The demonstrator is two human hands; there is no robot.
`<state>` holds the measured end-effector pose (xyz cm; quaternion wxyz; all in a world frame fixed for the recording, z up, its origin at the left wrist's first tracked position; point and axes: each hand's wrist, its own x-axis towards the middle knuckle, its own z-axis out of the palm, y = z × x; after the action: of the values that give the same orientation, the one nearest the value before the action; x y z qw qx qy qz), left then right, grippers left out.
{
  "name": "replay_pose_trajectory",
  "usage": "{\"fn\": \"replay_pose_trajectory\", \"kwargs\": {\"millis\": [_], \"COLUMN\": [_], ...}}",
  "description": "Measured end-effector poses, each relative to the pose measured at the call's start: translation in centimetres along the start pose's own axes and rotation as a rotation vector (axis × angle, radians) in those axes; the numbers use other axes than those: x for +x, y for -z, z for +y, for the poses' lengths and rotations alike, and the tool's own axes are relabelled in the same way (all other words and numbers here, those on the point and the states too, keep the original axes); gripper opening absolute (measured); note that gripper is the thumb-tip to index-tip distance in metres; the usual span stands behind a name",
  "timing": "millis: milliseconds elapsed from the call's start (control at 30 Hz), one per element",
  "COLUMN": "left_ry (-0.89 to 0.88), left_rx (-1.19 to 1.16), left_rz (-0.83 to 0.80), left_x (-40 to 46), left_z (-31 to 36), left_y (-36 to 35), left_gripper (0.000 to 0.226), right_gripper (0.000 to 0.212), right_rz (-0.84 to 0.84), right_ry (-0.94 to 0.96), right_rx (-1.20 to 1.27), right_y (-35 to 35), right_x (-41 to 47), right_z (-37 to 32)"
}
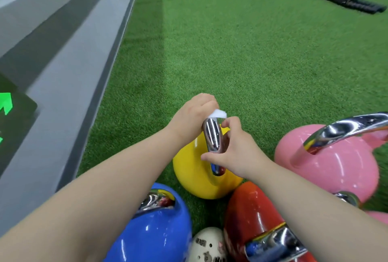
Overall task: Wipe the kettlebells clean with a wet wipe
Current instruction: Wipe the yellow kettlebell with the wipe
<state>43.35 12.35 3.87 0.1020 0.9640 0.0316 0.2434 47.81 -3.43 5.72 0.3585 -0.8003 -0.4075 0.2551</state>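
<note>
Our left hand (194, 112) grasps the white wipe (218, 113) on the yellow kettlebell (195, 169) handle (213, 136); our right hand (233, 152) grips this handle.

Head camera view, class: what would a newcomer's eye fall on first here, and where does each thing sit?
The bright yellow kettlebell at centre stands out, its chrome handle held between both hands: the left hand holds a white wet wipe on its top, the right hand grips its near side. Around it on the green turf sit a pink kettlebell at right, a blue kettlebell and a red kettlebell nearest.
</note>
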Motion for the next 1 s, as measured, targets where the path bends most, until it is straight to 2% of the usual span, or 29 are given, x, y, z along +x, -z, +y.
{"fn": "replay_pose_trajectory", "kwargs": {"millis": [100, 167, 433, 600, 700, 833, 1000], "left_ry": [0.251, 0.335, 0.323, 0.433, 0.531, 0.572, 0.625], "left_rx": [-0.129, -0.136, -0.055, 0.04, 0.106, 0.297, 0.448], "left_rz": [-0.027, -0.064, -0.119, -0.132, -0.133, -0.289, -0.346], "left_x": [1.1, 1.6, 1.9, 1.7, 1.0, 0.5, -1.5], "left_z": [-0.3, -0.4, 0.2, 0.7, 1.1, 3.0, 5.3], "left_y": [-0.1, 0.2, 1.3, 1.5, 1.8, 2.9, 4.0], "left_gripper": [0.022, 0.024, 0.013, 0.014, 0.01, 0.016, 0.013], "right_gripper": [0.057, 0.051, 0.04, 0.03, 0.039, 0.052, 0.056], "right_rz": [0.03, 0.049, 0.1, 0.222, 0.288, 0.347, 0.39], "right_ry": [-0.012, -0.024, 0.005, 0.038, -0.068, -0.214, -0.255], "right_rx": [-0.057, -0.076, -0.255, -0.411, -0.429, -0.445, -0.467], "right_y": [-0.4, -0.4, 0.5, 1.3, 1.7, 1.9, 1.6], "right_x": [0.0, 0.1, -0.2, 0.1, 0.6, 1.1, 1.9], "right_z": [-0.2, -0.3, -0.6, 0.6, 1.3, 1.8, 1.8]}}
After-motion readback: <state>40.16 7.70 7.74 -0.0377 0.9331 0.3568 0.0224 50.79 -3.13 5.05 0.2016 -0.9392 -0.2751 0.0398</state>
